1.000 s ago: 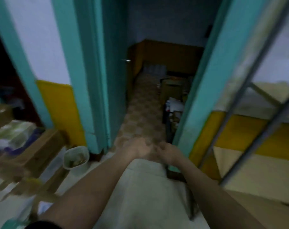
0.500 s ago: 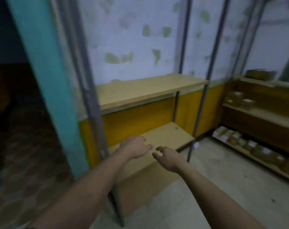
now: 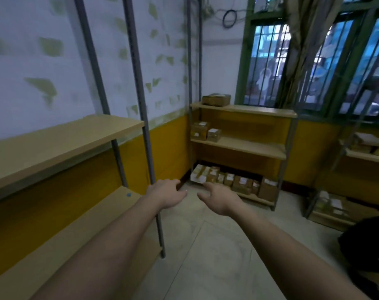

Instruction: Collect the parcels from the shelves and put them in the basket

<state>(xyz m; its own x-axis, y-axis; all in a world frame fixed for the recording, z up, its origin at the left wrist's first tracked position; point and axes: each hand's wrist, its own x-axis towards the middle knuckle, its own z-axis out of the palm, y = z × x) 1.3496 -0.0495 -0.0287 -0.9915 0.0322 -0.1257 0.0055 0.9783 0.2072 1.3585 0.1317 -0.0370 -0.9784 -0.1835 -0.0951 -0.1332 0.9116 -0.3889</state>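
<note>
Two bare hands reach forward over the pale floor, the left hand [image 3: 165, 194] and right hand [image 3: 220, 199] both empty with fingers loosely spread. Brown cardboard parcels [image 3: 231, 180] sit well ahead in a row on the bottom board of the tan wooden corner shelf [image 3: 244, 146], with more parcels higher up.

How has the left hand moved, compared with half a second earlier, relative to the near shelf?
Yes. The left hand has moved right, off the near shelf's lower board, past its corner post.
</note>
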